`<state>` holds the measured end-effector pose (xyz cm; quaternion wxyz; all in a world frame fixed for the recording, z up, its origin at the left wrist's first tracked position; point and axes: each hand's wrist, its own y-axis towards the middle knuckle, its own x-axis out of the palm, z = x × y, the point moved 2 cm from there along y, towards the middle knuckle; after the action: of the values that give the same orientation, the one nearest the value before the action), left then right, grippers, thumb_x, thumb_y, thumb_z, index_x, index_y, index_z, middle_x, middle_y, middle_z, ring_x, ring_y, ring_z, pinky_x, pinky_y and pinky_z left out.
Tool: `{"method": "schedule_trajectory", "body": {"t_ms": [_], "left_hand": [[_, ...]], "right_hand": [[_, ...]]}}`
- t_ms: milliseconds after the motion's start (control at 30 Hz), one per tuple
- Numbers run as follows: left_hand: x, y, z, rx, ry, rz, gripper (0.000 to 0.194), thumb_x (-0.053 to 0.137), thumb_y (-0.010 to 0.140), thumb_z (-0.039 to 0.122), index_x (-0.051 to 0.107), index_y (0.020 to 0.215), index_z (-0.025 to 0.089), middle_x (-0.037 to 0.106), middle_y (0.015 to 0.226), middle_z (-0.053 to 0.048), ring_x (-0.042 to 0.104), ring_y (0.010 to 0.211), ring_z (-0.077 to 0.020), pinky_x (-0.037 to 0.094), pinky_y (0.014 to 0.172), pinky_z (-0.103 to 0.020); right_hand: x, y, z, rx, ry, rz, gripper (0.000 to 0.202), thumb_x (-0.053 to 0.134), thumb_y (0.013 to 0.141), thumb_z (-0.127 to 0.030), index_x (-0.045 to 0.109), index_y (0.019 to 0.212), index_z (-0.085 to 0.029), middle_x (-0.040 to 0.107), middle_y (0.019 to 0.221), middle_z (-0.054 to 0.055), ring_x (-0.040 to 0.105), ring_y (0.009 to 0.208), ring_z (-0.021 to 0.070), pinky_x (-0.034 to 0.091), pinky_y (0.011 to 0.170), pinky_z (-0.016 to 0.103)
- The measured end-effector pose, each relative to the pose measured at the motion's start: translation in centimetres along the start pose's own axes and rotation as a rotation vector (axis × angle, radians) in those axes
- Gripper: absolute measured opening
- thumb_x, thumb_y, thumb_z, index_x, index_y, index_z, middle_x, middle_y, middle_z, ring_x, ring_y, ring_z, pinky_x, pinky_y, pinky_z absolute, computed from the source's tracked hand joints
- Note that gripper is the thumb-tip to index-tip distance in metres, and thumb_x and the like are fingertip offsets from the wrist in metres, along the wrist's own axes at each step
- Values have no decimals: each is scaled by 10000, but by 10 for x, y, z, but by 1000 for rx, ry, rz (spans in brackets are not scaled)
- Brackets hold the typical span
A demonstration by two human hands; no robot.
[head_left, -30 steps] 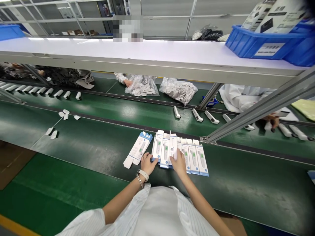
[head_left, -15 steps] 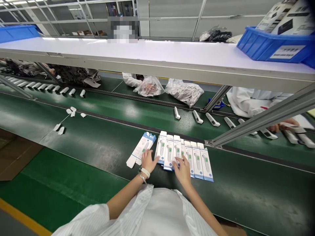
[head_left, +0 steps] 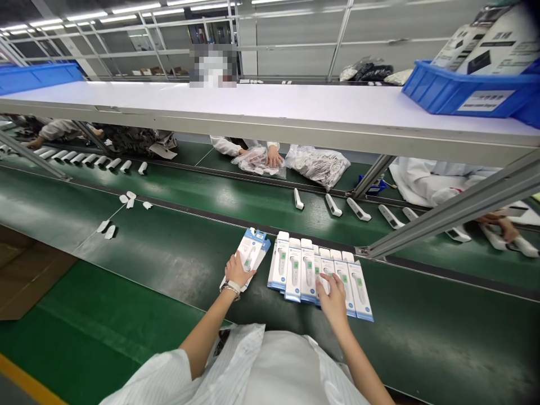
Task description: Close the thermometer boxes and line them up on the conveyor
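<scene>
My left hand point(head_left: 238, 271) lies over the flattened thermometer cartons point(head_left: 252, 247) on the left, fingers spread and thumb out to the right. These cartons are white and blue, overlap at a slant, and are partly hidden under the hand. My right hand point(head_left: 332, 292) rests with its fingers apart on a row of similar cartons point(head_left: 294, 270), near the middle of the row. Each printed front shows a thermometer with a green display. The row's cartons overlap side by side, with their top flaps pointing away from me.
White handheld thermometers point(head_left: 358, 209) lie along the far green belt. Several small white pieces point(head_left: 110, 232) sit to the left. A slanted metal post point(head_left: 439, 208) stands at right under a white shelf point(head_left: 253, 104). Across the belt, co-workers' hands point(head_left: 274, 156) handle bagged parts.
My left hand has moved left onto the slanted cartons, and a second carton now shows beneath the top one. My right hand has shifted right along the row. A co-worker's hands have appeared at the bag.
</scene>
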<state>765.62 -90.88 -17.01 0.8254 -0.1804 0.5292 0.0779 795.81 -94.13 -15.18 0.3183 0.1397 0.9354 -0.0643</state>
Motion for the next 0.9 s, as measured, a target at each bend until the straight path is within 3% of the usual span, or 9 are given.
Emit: {"method": "schedule_trajectory", "body": {"t_ms": [67, 133, 233, 300, 533, 633, 700, 800, 900], "left_hand": [[-20, -13, 11, 63, -75, 25, 889, 615, 688, 450, 175, 1380, 108, 316, 1385, -196, 321, 1270, -323, 281, 1019, -420], [-40, -33, 31, 212, -271, -19, 919, 615, 695, 474, 129, 1397, 132, 277, 1419, -168, 268, 1311, -283, 237, 1065, -391], [-65, -70, 70, 517, -571, -279, 1021, 713, 611, 475, 155, 1403, 151, 233, 1447, -169, 238, 1327, -300, 203, 1091, -419], [-77, -89, 91, 646, -644, -382, 1062, 764, 557, 450, 185, 1401, 170, 259, 1436, -165, 267, 1313, -306, 224, 1085, -431], [-86, -97, 102, 683, -748, -444, 1024, 817, 493, 357, 301, 1356, 167, 372, 1368, -152, 375, 1237, -301, 301, 1045, -417], [-80, -95, 99, 558, -775, -502, 635, 759, 586, 325, 525, 1152, 154, 606, 1057, -88, 570, 945, -240, 458, 852, -365], [-74, -96, 98, 456, -830, -582, 352, 701, 660, 336, 610, 933, 134, 635, 821, -39, 583, 741, -181, 480, 710, -308], [-70, -96, 99, 418, -884, -642, 290, 682, 681, 367, 610, 812, 118, 590, 685, -5, 535, 624, -136, 446, 606, -257], [-75, -97, 104, 516, -843, -637, 380, 719, 641, 359, 603, 920, 129, 588, 749, -3, 525, 679, -138, 428, 623, -247]], "right_hand": [[-3, -2, -18, 42, 102, -70, 475, 494, 721, -513, 598, 1017, -158, 404, 1302, 181, 321, 1262, 346, 270, 1010, 537], [-5, -5, -46, 46, 301, -275, 538, 553, 709, -529, 541, 1134, -200, 392, 1349, 148, 336, 1269, 318, 297, 1005, 524], [-10, -9, -95, -69, 682, -656, 689, 651, 655, -544, 445, 1249, -262, 425, 1359, 104, 399, 1243, 288, 333, 998, 500], [-15, -10, -120, -139, 819, -770, 724, 699, 600, -552, 474, 1222, -257, 456, 1336, 97, 414, 1232, 292, 334, 1002, 496], [-13, -13, -133, -192, 862, -643, 699, 793, 488, -458, 536, 1096, -228, 590, 1153, 86, 575, 1017, 273, 463, 878, 456], [-5, -15, -125, -37, 833, -453, 474, 783, 532, -409, 594, 909, -192, 677, 870, 52, 634, 788, 228, 515, 744, 399], [-3, -15, -121, 56, 827, -355, 369, 772, 556, -400, 603, 803, -184, 684, 765, 39, 635, 709, 213, 518, 698, 378], [-3, -15, -119, 76, 865, -354, 379, 762, 566, -432, 612, 813, -186, 698, 814, 63, 646, 760, 236, 513, 738, 401], [-8, -18, -121, 13, 945, -426, 507, 734, 587, -494, 590, 979, -206, 655, 1062, 100, 614, 962, 270, 478, 849, 431]]}}
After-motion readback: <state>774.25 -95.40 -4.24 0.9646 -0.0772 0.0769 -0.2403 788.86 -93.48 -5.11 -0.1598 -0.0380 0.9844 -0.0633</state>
